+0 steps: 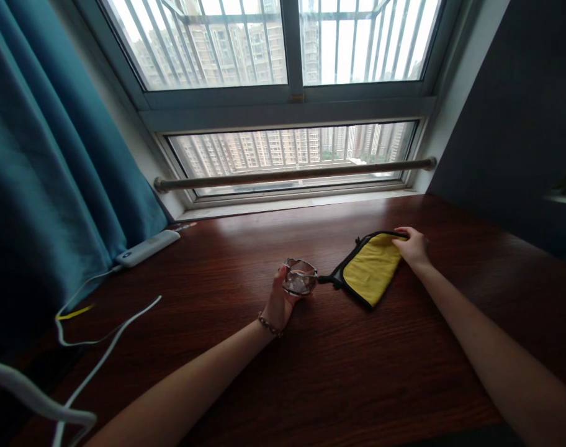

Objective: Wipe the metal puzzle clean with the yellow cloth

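Observation:
My left hand (283, 298) is closed around a small clear glass (300, 277), holding it just above the dark wooden table (339, 366); a bead bracelet sits on that wrist. To the right of the glass lies a yellow cloth with a black border (370, 268), flat on the table. My right hand (412, 247) rests on the cloth's far right corner, with fingers pinching its edge.
A white power strip (147, 248) lies at the back left with white cables (92, 366) trailing toward the near left edge. A teal curtain (45, 174) hangs on the left. A window with a metal rail (292, 174) runs behind the table, and a dark wall (516, 124) stands on the right.

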### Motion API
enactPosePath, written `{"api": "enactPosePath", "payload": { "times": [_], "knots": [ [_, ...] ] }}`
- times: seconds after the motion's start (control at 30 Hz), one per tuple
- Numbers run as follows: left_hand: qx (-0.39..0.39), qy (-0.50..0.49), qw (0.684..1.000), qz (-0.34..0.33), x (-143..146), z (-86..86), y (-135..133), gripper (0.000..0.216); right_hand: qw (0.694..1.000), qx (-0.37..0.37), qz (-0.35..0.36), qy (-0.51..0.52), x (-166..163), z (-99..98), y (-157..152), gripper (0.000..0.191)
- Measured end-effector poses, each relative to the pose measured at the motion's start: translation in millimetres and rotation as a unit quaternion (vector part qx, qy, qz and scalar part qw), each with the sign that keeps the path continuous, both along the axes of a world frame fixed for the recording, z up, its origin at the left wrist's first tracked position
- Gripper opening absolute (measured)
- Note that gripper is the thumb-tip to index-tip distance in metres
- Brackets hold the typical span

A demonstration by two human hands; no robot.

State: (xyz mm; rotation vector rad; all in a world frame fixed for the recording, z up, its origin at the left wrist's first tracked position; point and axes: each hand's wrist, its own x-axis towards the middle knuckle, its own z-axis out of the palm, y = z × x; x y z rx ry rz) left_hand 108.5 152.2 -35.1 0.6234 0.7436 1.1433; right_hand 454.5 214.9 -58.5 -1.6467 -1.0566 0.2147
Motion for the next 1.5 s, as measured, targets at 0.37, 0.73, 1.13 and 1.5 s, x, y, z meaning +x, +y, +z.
{"api": "enactPosePath", "payload": {
  "times": [0.37, 0.73, 1.13, 1.5],
  "knots": [
    [0.005, 0.0, 1.0, 0.002, 0.7, 0.6, -1.0, 0.042, 0.877, -0.122, 0.462, -0.053, -68.1, 61.9, -42.2, 0.037],
    [0.004, 0.003, 1.0, 0.003, 0.4, -0.8, -1.3, 0.042, 0.767, -0.265, 0.512, -0.282, -96.5, 71.7, -63.9, 0.014],
    [0.005, 0.008, 1.0, 0.002, 0.6, -0.2, -1.4, 0.042, 0.765, -0.297, 0.441, -0.364, -96.7, 67.8, -65.3, 0.01],
    [0.008, 0.01, 1.0, 0.004, 1.0, 1.3, -1.9, 0.041, 0.749, -0.296, 0.489, -0.335, -100.2, 65.9, -65.0, 0.017]
  ]
}}
